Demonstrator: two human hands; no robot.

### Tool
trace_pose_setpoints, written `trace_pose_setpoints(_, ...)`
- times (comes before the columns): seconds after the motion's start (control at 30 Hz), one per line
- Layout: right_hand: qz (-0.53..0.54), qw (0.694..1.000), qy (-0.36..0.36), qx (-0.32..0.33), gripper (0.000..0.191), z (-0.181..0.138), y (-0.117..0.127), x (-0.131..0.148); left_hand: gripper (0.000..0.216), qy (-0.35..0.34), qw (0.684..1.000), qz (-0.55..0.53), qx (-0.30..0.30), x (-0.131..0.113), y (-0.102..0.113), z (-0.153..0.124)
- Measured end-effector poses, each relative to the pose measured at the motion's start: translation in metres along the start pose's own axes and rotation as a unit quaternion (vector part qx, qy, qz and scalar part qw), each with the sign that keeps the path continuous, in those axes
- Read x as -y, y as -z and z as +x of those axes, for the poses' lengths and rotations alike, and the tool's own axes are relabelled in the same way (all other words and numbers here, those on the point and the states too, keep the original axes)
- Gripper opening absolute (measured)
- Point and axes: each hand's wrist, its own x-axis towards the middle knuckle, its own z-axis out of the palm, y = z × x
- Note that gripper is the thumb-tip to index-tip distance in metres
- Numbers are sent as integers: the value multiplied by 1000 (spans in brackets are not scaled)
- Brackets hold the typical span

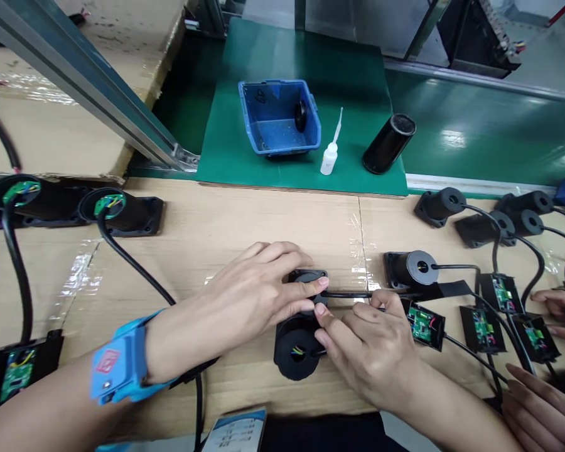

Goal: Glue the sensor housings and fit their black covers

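My left hand [268, 285] reaches across a small black housing [307, 275] with a square flange, its thumb and fingers closed round the top. From that housing a black cable [348, 294] runs right, passing behind the curled fingers of my right hand [370, 339]. My right thumb and index finger are pressed together at the housing's near right edge; what they pinch is hidden. Just in front stands another black round housing [297, 355], with coloured wires showing in its centre hole and a cable leaving under my right hand. A blue wrist strap [122, 364] is on my left forearm.
Larger black housings [136, 213] with thick cables lie left. At right are several small housings [417, 269] and boxes with green circuit boards [422, 323]. A co-worker's hands [541, 402] are at far right. Behind stand a blue bin [282, 147], white bottle [329, 159] and black cylinder [386, 147].
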Motion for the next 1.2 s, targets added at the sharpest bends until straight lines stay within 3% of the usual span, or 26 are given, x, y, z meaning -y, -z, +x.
trace_pose_setpoints(0.27,-25,999,-11,-33,14,1,1,2,33,31,999,14,-40,2,-9,-7)
trace_pose_setpoints(0.5,-33,999,1,-21,15,6,1,-1,35,62,995,-82,16,8,-7,-6)
trace_pose_setpoints(0.73,-56,997,-17,-51,12,3,2,-2,33,82,992,-98,14,7,-7,-5)
trace_pose_setpoints(1.0,-11,1000,22,-11,14,1,0,-14,50,104,989,-103,-34,4,-12,-5)
trace_pose_setpoints(1.1,-13,1000,29,-3,16,2,2,-14,34,67,992,-38,-96,-3,-8,-12)
trace_pose_setpoints(1.2,4,999,40,-1,19,3,3,-13,29,-77,984,33,-156,-22,1,-26)
